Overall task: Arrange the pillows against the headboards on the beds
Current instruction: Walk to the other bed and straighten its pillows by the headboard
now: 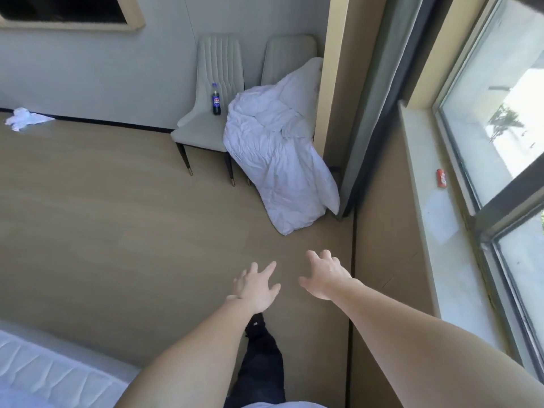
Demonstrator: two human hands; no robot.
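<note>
I see both hands out over the floor, empty — left hand [256, 285] and right hand [325, 275] with fingers spread. White pillow [304, 81] sits on the right chair [290, 48] under a rumpled duvet [276, 160] — bed corner [44, 375] lower left.

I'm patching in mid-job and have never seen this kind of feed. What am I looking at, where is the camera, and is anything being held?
There is no machine: a person wears one wide-angle camera on the head, looking forward and down. The two bare arms are theirs. The left hand and right hand reach forward with fingers spread, holding nothing. Ahead, crumpled white bedding slumps from a pale padded chair onto the tan floor. A dark cola bottle stands on that chair. A red can lies on the windowsill. A white mattress corner shows lower left.
</note>
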